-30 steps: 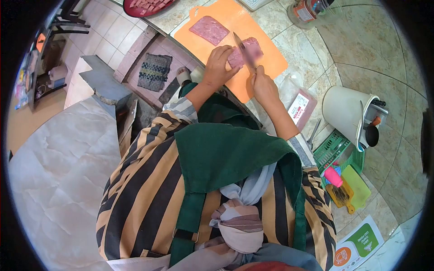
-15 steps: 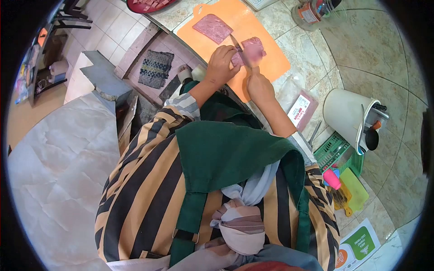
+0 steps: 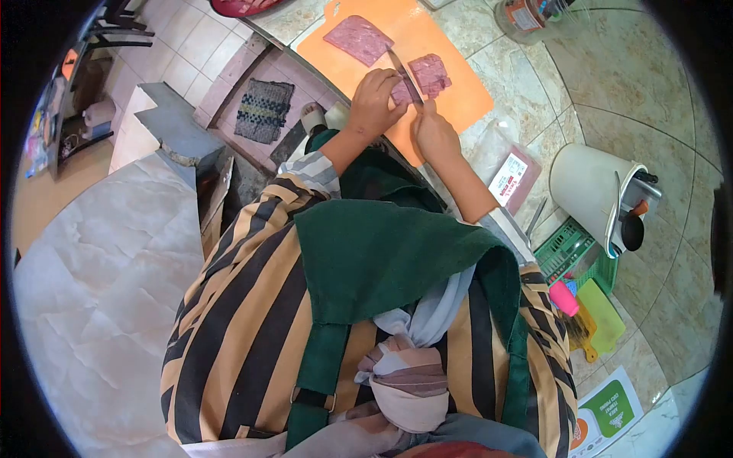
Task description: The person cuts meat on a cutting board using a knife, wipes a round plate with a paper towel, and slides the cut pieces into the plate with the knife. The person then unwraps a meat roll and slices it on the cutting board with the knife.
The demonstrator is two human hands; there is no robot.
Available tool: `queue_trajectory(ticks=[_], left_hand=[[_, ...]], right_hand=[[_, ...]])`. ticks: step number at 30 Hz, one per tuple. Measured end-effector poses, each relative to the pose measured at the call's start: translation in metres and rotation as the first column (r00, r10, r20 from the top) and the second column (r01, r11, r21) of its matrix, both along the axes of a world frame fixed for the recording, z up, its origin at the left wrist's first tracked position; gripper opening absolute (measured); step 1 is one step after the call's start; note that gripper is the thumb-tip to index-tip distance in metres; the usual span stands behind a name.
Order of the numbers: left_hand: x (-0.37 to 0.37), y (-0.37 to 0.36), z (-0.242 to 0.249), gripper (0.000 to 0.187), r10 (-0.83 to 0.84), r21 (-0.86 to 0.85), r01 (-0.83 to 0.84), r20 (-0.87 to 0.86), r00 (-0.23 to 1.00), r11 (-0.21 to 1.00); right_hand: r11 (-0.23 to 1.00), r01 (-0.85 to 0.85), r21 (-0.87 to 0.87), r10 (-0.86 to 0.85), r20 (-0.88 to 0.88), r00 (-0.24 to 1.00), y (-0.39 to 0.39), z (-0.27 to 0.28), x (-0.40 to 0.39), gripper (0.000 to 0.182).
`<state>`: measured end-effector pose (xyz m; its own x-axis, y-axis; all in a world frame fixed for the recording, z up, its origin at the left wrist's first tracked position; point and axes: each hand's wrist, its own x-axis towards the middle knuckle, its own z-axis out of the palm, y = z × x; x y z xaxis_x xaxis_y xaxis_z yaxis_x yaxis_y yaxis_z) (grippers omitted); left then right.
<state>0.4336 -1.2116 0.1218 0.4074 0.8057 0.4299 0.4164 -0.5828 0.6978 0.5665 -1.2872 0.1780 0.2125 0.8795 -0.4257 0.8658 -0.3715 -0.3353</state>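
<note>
On an orange cutting board [image 3: 458, 107] lies a large square slab of pink sliced meat [image 3: 357, 40]. A smaller stack of cut pink meat [image 3: 430, 75] sits to the right of the knife. My left hand [image 3: 376, 105] is closed, its fingertips holding down a strip of the same meat [image 3: 400, 92] just left of the blade. My right hand [image 3: 437, 139] grips a knife [image 3: 405, 74] by its handle, which the fingers mostly cover. The blade points away from me, between the held strip and the cut stack, with its tip beside the large slab.
A clear package with a white label [image 3: 510, 179] lies right of the board. Beyond it stand a white bucket of utensils [image 3: 584, 183], a green basket [image 3: 561, 248] and a light green board [image 3: 599, 317]. A jar [image 3: 523, 19] is at the back; a red tray [image 3: 244, 6] sits at upper left.
The cut stack right of the knife, partly blurred before, now lies still and squarer. The blade has shifted slightly left, towards my left fingertips. My left hand stays almost in place.
</note>
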Motion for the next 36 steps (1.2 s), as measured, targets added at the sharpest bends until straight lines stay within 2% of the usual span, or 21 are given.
queue_trajectory(ticks=[5, 11, 17, 20, 22, 26, 31, 36], left_hand=[[0.001, -0.001, -0.001, 0.045, -0.006, 0.003, 0.006, 0.012, 1.000, 1.000], [0.001, 0.001, -0.001, 0.044, 0.014, 0.012, -0.014, 0.011, 1.000, 1.000], [0.002, -0.002, 0.002, 0.046, 0.001, 0.002, -0.001, 0.018, 1.000, 1.000], [0.001, -0.001, 0.002, 0.047, -0.002, 0.004, 0.002, 0.018, 1.000, 1.000], [0.001, -0.002, 0.000, 0.047, 0.006, 0.006, -0.006, 0.026, 1.000, 1.000], [0.000, -0.001, -0.004, 0.046, 0.009, 0.012, -0.009, 0.024, 1.000, 1.000], [0.000, -0.001, -0.001, 0.046, -0.007, 0.000, 0.007, 0.015, 1.000, 1.000], [0.000, -0.002, 0.001, 0.047, -0.001, 0.006, 0.001, 0.019, 1.000, 1.000]], right_hand=[[0.997, -0.015, 0.069, 0.016, -0.005, 1.000, 0.004, -0.004, 0.003, 0.020], [1.000, -0.003, -0.017, 0.003, 0.015, 1.000, -0.016, -0.005, 0.002, 0.018], [0.997, -0.019, 0.080, 0.016, 0.037, 0.999, -0.004, -0.012, 0.000, 0.016], [0.999, 0.012, 0.034, -0.013, 0.031, 0.999, -0.027, -0.007, 0.006, 0.017], [0.998, 0.038, -0.059, -0.038, 0.000, 0.999, -0.048, 0.003, 0.010, 0.018], [0.995, 0.044, -0.093, -0.044, 0.006, 0.999, -0.045, 0.009, 0.010, 0.019], [0.996, -0.034, 0.084, 0.034, -0.006, 0.999, 0.004, -0.008, 0.005, 0.017], [1.000, -0.009, 0.018, 0.009, 0.002, 1.000, -0.017, 0.002, 0.008, 0.018]])
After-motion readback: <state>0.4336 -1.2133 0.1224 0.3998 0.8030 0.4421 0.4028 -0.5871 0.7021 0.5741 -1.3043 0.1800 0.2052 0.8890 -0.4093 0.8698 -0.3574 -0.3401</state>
